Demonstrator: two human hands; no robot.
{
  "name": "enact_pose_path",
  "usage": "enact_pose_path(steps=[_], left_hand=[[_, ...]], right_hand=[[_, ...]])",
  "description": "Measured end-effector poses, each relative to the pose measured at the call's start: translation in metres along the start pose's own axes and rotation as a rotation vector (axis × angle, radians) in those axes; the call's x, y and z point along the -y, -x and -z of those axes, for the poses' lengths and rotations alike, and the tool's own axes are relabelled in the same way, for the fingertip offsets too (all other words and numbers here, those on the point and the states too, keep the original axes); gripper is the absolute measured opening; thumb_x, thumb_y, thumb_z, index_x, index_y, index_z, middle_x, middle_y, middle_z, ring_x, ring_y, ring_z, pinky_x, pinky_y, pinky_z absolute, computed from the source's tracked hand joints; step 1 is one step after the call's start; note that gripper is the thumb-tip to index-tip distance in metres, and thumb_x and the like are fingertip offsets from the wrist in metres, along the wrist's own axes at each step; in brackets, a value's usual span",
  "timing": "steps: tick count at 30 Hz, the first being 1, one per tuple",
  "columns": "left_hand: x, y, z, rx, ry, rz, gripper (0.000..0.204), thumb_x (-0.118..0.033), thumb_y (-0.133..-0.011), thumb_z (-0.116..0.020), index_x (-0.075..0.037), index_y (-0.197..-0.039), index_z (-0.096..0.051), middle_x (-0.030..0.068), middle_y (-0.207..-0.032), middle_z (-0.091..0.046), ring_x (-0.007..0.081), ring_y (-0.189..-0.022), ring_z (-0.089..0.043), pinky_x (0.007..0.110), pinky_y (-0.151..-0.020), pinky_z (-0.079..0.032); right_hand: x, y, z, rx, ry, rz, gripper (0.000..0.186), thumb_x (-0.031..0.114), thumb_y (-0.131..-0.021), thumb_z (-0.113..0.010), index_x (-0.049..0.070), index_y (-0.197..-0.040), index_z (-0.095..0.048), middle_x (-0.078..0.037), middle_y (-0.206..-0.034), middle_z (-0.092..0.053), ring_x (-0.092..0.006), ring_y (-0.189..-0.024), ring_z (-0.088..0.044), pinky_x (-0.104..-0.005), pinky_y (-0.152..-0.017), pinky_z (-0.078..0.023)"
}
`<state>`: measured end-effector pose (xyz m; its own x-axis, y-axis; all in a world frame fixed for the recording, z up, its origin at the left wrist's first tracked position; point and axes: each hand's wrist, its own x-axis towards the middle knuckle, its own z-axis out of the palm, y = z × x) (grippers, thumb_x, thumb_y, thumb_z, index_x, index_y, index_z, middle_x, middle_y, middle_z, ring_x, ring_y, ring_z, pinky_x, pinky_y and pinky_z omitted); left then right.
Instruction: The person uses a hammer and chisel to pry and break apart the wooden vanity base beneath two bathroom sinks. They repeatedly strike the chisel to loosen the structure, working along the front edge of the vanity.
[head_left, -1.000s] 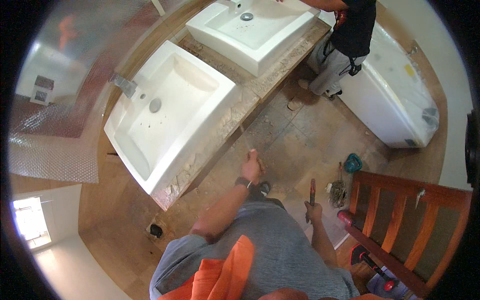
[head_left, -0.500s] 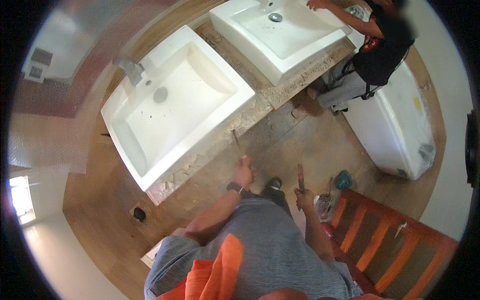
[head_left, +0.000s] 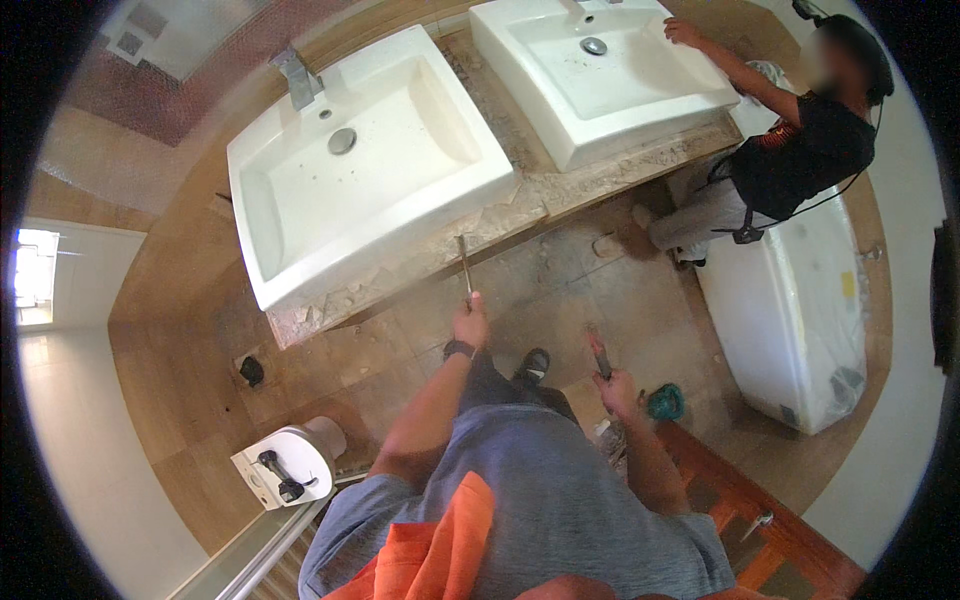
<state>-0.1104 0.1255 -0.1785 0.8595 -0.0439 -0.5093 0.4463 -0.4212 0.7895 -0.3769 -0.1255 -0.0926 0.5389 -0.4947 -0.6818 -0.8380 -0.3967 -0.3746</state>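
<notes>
Head view: nearer left hand [head_left: 472, 325] gripped a thin rod [head_left: 466, 268] pointing at the worktop's [head_left: 560, 190] front edge; right hand [head_left: 616, 391] gripped a red-and-black tool [head_left: 600, 356].

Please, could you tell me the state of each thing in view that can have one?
Counter: rough, chipped top
Thin metal rod: held in left hand, far end at counter edge
Red-and-black tool: held in right hand, tilted
Left sink: dark specks inside
Right sink: dark specks inside, co-worker's hand at rim
Bathtub: partly covered with clear plastic
Toilet: drill lying on top
</notes>
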Motion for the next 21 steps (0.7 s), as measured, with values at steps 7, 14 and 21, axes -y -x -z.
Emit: enact_pose_path(steps=[7, 14, 21], left_hand=[[-0.006, 0.007, -0.016, -0.181, -0.074, -0.100, 0.065, -0.058, -0.097, -0.047, 0.005, -0.088, -0.060, 0.0213, -0.072, -0.063, 0.0352, -0.067, -0.065, 0.047, -0.063, -0.048], [0.003, 0.000, -0.015, -0.209, -0.161, -0.135, 0.068, -0.058, -0.096, -0.045, 0.008, -0.088, -0.062, 0.0277, -0.077, -0.065, 0.0417, -0.077, -0.065, 0.049, -0.072, -0.048], [-0.006, 0.012, -0.022, -0.250, -0.212, -0.146, 0.070, -0.059, -0.097, -0.044, 0.009, -0.094, -0.060, 0.0204, -0.071, -0.062, 0.0335, -0.062, -0.064, 0.046, -0.060, -0.050]], right_hand=[[-0.068, 0.000, 0.002, -0.074, -0.100, -0.117, 0.050, 0.048, -0.087, -0.068, 0.000, -0.076, -0.068, -0.015, -0.061, -0.063, -0.0279, -0.057, -0.066, -0.0408, -0.057, -0.050], [-0.080, 0.005, -0.021, -0.063, -0.079, -0.053, 0.047, 0.047, -0.087, -0.066, 0.001, -0.075, -0.068, -0.018, -0.061, -0.064, -0.0337, -0.062, -0.067, -0.0440, -0.061, -0.052], [-0.037, 0.014, -0.010, -0.004, 0.015, 0.041, 0.046, 0.044, -0.088, -0.065, 0.000, -0.076, -0.067, -0.017, -0.062, -0.064, -0.0339, -0.063, -0.068, -0.0463, -0.062, -0.051]])
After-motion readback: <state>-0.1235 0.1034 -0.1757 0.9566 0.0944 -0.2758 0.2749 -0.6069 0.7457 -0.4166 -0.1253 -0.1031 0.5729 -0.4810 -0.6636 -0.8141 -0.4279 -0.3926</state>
